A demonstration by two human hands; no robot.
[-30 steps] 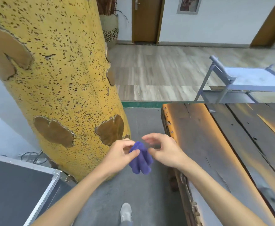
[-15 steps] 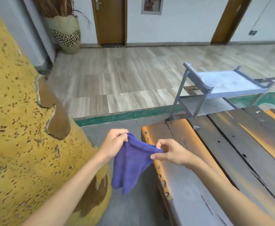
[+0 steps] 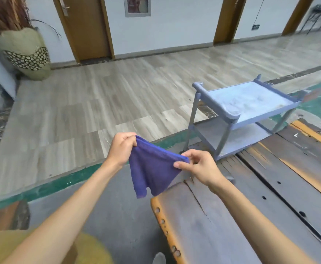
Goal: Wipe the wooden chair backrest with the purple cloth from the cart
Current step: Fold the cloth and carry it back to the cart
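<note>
The purple cloth (image 3: 153, 171) hangs spread between my two hands in the middle of the view. My left hand (image 3: 122, 146) pinches its upper left corner and my right hand (image 3: 199, 166) pinches its right corner. Below and to the right runs a dark wooden plank surface (image 3: 222, 221) with an orange edge and small holes; I cannot tell whether it belongs to the chair. The grey-blue two-shelf cart (image 3: 245, 103) stands beyond it, and nothing lies on its top tray.
A yellow speckled column (image 3: 32, 246) shows at the bottom left. A large woven vase (image 3: 27, 54) stands at the far left by a wooden door (image 3: 85, 27). Pale wood flooring (image 3: 98, 103) stretches ahead, bordered by a green strip (image 3: 60, 183). My shoe (image 3: 158, 259) is on grey carpet.
The view has swung right and up, so the yellow column has slid out to the bottom left. The bunched cloth has been pulled open and now hangs stretched between both hands.
</note>
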